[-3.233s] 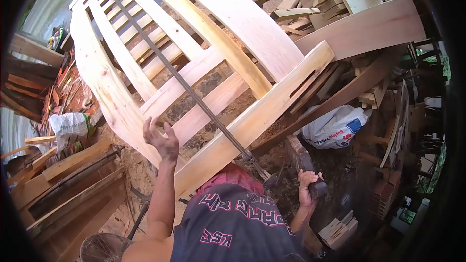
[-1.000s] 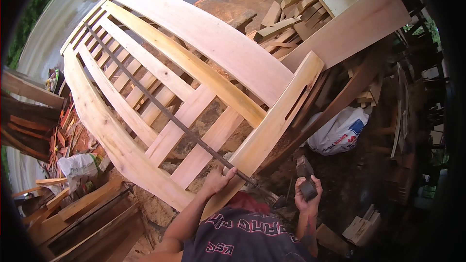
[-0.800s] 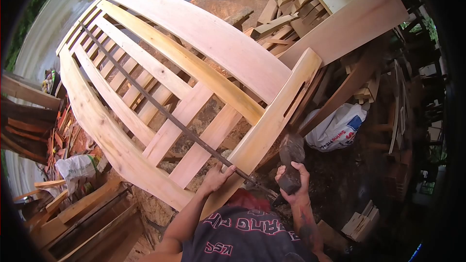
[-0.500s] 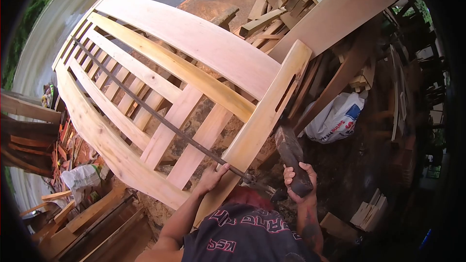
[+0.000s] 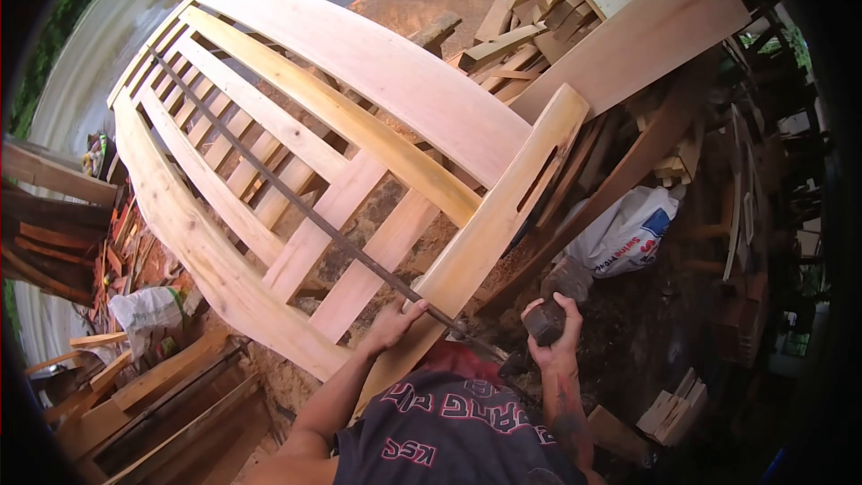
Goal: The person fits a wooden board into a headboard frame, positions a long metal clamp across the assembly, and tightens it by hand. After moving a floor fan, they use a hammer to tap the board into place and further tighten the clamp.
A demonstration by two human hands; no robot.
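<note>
A long dark metal bar [image 5: 314, 218] lies diagonally across a frame of pale wooden boards and slats [image 5: 404, 171]. My left hand [image 5: 395, 323] is closed round the bar near its lower end, beside the slotted end board [image 5: 503, 207]. To the right of that board, my right hand [image 5: 555, 332] grips a dark, worn wooden block [image 5: 545, 323]. The block is seen nearly end-on, and its far part is blurred. The bar's lower end passes between my hands, where its fittings are hard to make out.
A wide plank [image 5: 637, 36] extends to the upper right beside piled timber offcuts [image 5: 521, 0]. A white printed sack [image 5: 624, 233] sits right of the end board. Another white bag [image 5: 148, 319] and dark boards [image 5: 180, 395] lie at lower left.
The block in my right hand has turned from lying lengthwise in view to nearly end-on. My left hand keeps its hold on the bar. The whole view has shifted slightly.
</note>
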